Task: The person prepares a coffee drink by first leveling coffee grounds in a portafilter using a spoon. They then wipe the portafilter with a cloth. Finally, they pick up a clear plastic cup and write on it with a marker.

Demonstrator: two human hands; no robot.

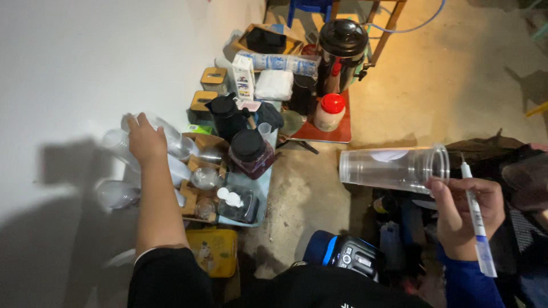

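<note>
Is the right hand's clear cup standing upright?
No, the clear plastic cup lies sideways in the right hand, beside a white pen.

2 hands: left hand point(146, 140), right hand point(465, 214). 1 clear cup point(394, 167), 1 white pen point(475, 219). 1 red-lidded jar point(330, 111), 1 dark-lidded jar point(250, 153), 1 black urn point(341, 48), 1 yellow tin point(215, 250).

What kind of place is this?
Probably a makeshift drink-making stall: bare concrete floor, a low table crowded with jars and bottles, a large black-lidded urn. The left hand touches clear cups; the right hand holds a clear plastic cup.
</note>
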